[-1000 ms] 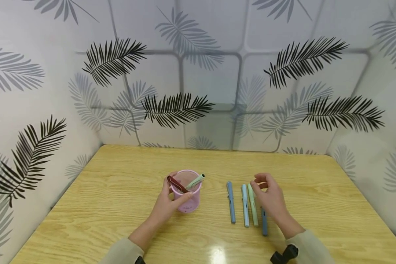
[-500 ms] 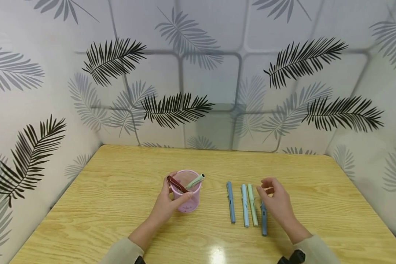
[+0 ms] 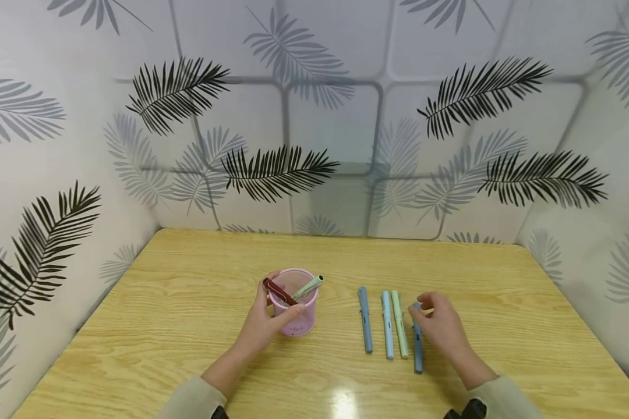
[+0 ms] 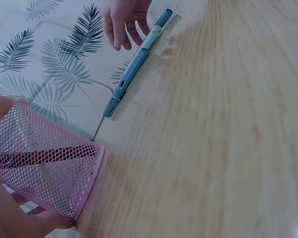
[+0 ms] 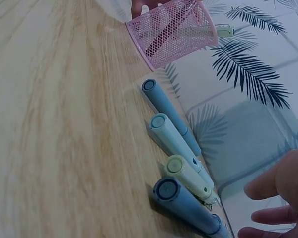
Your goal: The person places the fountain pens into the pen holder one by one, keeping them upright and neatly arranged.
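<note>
My left hand [image 3: 264, 326] grips a pink mesh pen holder [image 3: 301, 321] from its left side, thumb across the front and fingers behind. Inside it lean a maroon pen [image 3: 280, 291] and a pale green pen [image 3: 309, 286]. To the right, a blue pen [image 3: 366, 321], a light blue pen [image 3: 388, 326], a light green pen [image 3: 400, 326] and a darker blue pen [image 3: 417, 352] lie side by side on the table. My right hand [image 3: 444, 329] hovers by the upper end of the darker blue pen, thumb and fingers apart in the right wrist view [image 5: 283, 193].
The wooden table [image 3: 215, 262] carries the holder and the pens. Behind it stands a pale wall [image 3: 335, 203] printed with leaves, which also closes in both sides.
My right hand has moved right and slightly toward me, from over the light green pen to the darker blue one, whose top now shows. The left hand keeps its hold on the pen holder.
</note>
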A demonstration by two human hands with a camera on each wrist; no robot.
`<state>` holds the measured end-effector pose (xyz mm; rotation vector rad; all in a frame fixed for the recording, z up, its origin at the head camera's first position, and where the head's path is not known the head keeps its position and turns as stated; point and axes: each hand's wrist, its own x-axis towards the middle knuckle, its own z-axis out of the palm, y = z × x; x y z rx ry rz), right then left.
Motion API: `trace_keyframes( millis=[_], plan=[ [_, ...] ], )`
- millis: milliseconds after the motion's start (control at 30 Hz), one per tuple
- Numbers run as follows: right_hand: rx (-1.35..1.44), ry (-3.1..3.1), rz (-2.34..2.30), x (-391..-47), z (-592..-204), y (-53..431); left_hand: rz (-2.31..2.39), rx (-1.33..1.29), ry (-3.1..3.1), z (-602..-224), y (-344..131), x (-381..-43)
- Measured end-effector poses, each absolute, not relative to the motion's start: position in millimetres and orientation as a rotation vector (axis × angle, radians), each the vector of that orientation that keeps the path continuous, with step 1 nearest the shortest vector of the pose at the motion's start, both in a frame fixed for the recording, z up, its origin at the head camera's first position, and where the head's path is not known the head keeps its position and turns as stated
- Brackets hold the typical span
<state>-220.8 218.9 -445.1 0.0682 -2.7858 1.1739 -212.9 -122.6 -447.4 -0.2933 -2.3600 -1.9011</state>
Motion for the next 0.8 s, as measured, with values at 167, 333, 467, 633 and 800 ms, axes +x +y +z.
trace_keyframes(
  millis=[167, 333, 467, 633, 800],
  plan=[
    [0.054, -2.852, 1.115, -219, -448, 220, -1.902, -0.312, -2.371, -429, -121, -202],
    [0.027, -2.914, 1.082, -221, -450, 221, -1.909, -0.307, -2.373, -427, -122, -201],
    [0.007, -2.959, 1.052, -221, -451, 220, -1.930, -0.309, -2.367, -428, -122, -201],
    [0.001, -2.979, 0.990, -222, -451, 218, -1.926, -0.316, -2.362, -427, -122, -200],
    [-0.023, -3.003, 0.936, -224, -448, 214, -1.927, -0.327, -2.358, -426, -122, -201]
  ],
)
